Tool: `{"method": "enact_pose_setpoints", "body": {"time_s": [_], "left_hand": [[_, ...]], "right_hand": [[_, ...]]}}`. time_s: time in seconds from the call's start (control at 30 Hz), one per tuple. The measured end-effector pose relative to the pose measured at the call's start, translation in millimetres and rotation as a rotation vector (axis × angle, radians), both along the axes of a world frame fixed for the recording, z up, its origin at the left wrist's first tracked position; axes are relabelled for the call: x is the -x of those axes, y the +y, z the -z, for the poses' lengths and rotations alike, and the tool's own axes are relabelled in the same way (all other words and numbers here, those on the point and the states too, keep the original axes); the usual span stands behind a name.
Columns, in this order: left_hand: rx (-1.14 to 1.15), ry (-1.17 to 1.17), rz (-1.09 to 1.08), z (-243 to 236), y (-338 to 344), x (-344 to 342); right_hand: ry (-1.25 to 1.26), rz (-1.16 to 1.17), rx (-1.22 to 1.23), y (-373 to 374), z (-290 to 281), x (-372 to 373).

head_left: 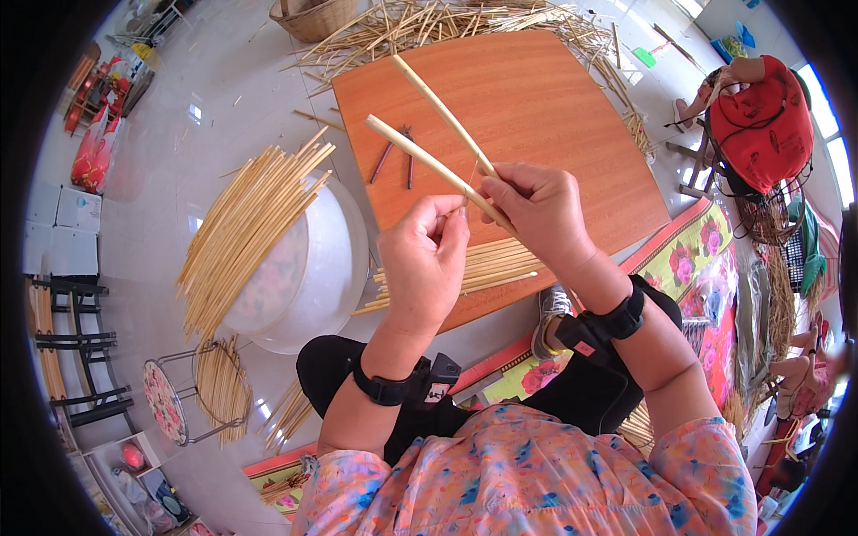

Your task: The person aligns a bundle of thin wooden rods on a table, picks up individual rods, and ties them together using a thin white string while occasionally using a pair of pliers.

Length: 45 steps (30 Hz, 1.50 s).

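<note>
orange table (536,98), straws (416,154) in right grip (542,201)

Craft workroom, floor-strewn stalks (447,20)

A white label (437,392) with dark marking is fitted to the left wrist device (444,368), on the bench's (527,116) near side. The right wrist device (573,329) carries a red label (584,347). Wording: illegible.

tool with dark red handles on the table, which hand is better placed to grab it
Probably the left hand: it looks nearer the tool and its pinched fingers show at most something thin, while the right hand grips two pale sticks.
</note>
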<state>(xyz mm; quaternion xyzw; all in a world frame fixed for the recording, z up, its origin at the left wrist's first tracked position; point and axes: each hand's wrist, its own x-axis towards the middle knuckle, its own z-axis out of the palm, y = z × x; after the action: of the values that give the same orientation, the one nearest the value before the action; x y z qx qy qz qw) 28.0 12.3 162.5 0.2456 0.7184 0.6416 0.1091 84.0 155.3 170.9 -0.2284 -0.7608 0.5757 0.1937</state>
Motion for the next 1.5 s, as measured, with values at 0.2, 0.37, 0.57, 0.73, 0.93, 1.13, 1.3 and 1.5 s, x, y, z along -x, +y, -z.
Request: {"method": "enact_pose_setpoints", "body": {"time_s": [0.2, 0.37, 0.57, 0.73, 0.93, 1.13, 1.3, 1.5], "left_hand": [[-0.015, -0.031, -0.028, -0.9, 0.6, -0.6], [-0.056, -0.085, -0.032, -2.6, 1.1, -1.2], [-0.056, -0.083, -0.05, -2.4, 2.3, -2.5], [-0.058, -0.059, -0.051, 0.2, 2.8, -1.2], [-0.052, -0.054, -0.048, 0.5, 2.3, 2.5], [-0.03, -0.032, -0.028, 1.0, 0.8, 4.9], [-0.017, -0.024, -0.026, 0.6, 0.2, 4.5], [-0.009, -0.014, -0.019, 2.1, 0.9, 5.3]], "right_hand": [[0.047, -0.029, -0.13, -5.4, -3.8, -1.4], [0.079, -0.043, -0.215, -6.4, -3.5, -3.1], [0.136, -0.078, -0.515, -4.2, 2.0, -3.0], [0.232, -0.047, -0.604, -6.8, 3.4, -2.8], [0.161, -0.04, -0.347, -5.7, 4.6, -1.0], [0.146, -0.068, -0.327, -3.2, -1.7, -2.2], [0.162, -0.039, -0.43, -1.7, 0.2, -1.7], [0.139, -0.013, -0.376, -1.1, 3.6, -0.7]]}}
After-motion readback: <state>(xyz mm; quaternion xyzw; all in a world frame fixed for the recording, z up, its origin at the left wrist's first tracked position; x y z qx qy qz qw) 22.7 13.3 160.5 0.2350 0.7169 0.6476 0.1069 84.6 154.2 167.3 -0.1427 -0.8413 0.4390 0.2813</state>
